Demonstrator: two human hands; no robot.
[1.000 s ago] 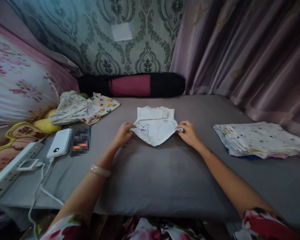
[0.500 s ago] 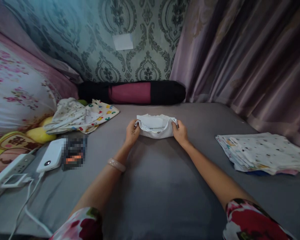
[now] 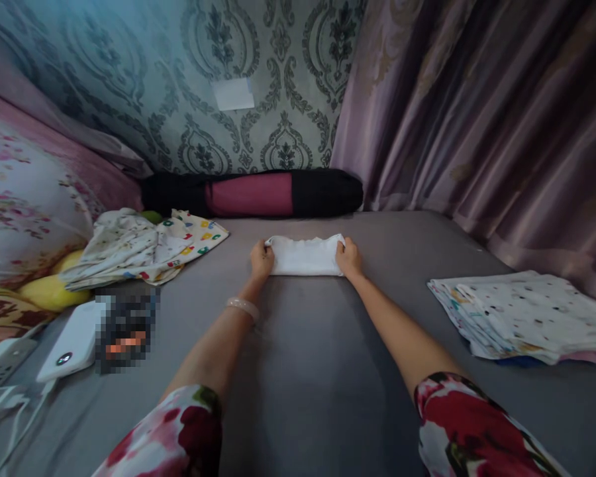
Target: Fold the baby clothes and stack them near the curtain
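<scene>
A folded white cloth is stretched between my two hands, low over the grey bed sheet. My left hand pinches its left end, thumb on top, and my right hand grips the right end the same way. The near side of the cloth looks smooth and plain; its upper edge is slightly wavy. Whether its lower edge touches the sheet I cannot tell. A pale bracelet circles my left wrist.
Folded patterned cloths form a stack at the right. Rumpled printed cloths lie at the left, near a white power bank, a power strip and cables. Against the wall rests a long black and maroon bag.
The cloth's sagging opening has gone from sight, and its near face now shows flat and taut. Both hands keep their hold. The view has shifted slightly.
</scene>
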